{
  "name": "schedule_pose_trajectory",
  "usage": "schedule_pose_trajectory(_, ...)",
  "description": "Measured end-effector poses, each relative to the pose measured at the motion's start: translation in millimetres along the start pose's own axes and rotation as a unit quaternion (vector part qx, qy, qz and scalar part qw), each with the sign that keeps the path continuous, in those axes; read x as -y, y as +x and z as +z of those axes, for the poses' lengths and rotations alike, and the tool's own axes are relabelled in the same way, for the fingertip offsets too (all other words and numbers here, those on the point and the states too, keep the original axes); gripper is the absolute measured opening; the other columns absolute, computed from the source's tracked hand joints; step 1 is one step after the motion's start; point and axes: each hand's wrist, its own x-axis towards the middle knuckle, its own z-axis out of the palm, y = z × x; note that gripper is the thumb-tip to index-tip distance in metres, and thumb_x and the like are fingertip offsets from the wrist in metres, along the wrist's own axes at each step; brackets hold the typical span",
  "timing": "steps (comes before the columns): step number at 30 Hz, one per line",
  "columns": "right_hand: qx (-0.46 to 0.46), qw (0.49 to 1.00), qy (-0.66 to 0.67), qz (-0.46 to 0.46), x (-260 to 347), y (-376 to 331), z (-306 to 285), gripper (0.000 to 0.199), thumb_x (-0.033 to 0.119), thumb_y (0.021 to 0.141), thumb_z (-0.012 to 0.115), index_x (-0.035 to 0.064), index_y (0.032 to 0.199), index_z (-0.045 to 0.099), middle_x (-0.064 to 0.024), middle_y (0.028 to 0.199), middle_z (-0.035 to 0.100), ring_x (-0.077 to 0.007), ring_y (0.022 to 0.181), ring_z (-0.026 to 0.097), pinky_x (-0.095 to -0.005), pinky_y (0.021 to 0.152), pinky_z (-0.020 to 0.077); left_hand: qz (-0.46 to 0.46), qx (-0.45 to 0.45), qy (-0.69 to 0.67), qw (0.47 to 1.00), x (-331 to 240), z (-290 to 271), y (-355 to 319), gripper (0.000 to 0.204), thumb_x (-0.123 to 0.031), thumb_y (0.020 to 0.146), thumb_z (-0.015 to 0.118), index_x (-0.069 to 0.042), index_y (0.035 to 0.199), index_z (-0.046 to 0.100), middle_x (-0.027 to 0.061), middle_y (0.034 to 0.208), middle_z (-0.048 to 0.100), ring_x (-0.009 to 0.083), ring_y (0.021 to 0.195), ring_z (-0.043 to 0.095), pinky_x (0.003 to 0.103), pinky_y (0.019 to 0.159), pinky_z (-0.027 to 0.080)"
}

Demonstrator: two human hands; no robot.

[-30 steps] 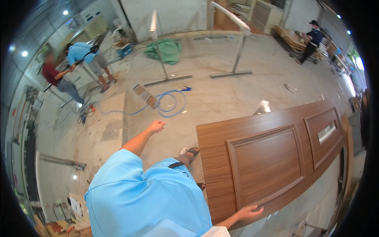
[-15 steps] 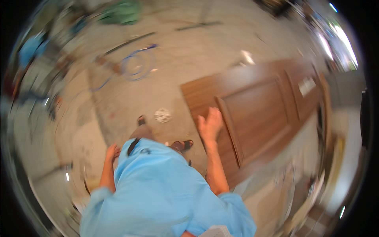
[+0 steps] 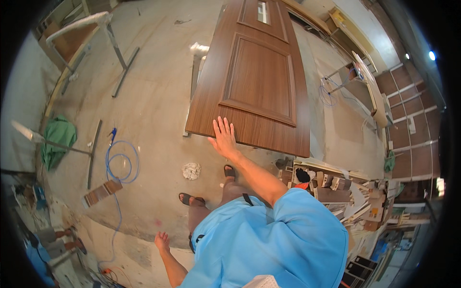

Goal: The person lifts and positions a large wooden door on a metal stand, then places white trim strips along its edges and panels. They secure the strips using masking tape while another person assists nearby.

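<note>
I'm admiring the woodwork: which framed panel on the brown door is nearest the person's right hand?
The plain brown rectangular panel beyond the right hand; the other brown framed panel lies farther away and has a pale narrow insert.

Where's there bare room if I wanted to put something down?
The grey concrete floor looks bare between the coiled blue hose and the brown wooden panel. The panel's large framed area is bare too, past the right hand. It's crowded beside the light-blue right sleeve, with heaped brown and pale wooden scraps.
</note>
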Motion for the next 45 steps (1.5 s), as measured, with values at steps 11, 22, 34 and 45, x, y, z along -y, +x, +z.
schedule_pose_trajectory(11,-0.024,0.997,0.028,-0.071,-17.2,-23.0,-11.6,0.078,0.033,0.092,0.066,0.0022,0.153,0.028,-0.0184,0.162,0.02,-0.0367,0.15,0.015,-0.0532,0.121,0.0142,0.063,0.027,0.012,0.998,-24.2,62.7,-1.7,0.042,-0.034,0.1,0.049,-0.009,0.133,0.053,0.0101,0.112,0.067,0.0244,0.097,0.065,0.041,0.079,0.051)
schedule_pose_trajectory(22,0.009,0.983,0.073,-0.171,-91.4,-64.6,-43.0,0.075,0.023,0.088,0.068,0.004,0.152,0.033,-0.0175,0.161,0.026,-0.0386,0.15,0.018,-0.0547,0.12,0.016,0.175,-0.19,0.652,0.713,-93.9,7.7,31.9,0.068,-0.038,0.092,0.062,-0.002,0.146,0.041,0.0243,0.128,0.061,0.0357,0.12,0.058,0.047,0.103,0.046)
schedule_pose_trajectory(34,-0.009,0.993,-0.042,-0.109,-81.9,-50.6,-22.6,0.089,0.028,0.082,0.076,0.0079,0.154,0.028,-0.0176,0.162,0.022,-0.0396,0.15,0.016,-0.0554,0.12,0.0149,0.415,-0.282,-0.096,0.86,-503.9,-206.9,-243.3,0.063,-0.037,0.092,0.067,-0.015,0.144,0.039,0.0165,0.119,0.064,0.0253,0.095,0.065,0.042,0.074,0.052)
schedule_pose_trajectory(45,0.041,0.998,0.019,-0.049,-71.4,-55.3,-29.2,0.092,0.026,0.083,0.076,0.0097,0.156,0.022,-0.0155,0.164,0.014,-0.0374,0.152,0.01,-0.0535,0.122,0.0102,0.331,-0.329,-0.011,0.884,-564.9,-238.3,-185.9,0.069,-0.052,0.097,0.053,-0.027,0.155,0.025,0.0091,0.131,0.057,0.0236,0.095,0.06,0.037,0.07,0.046)
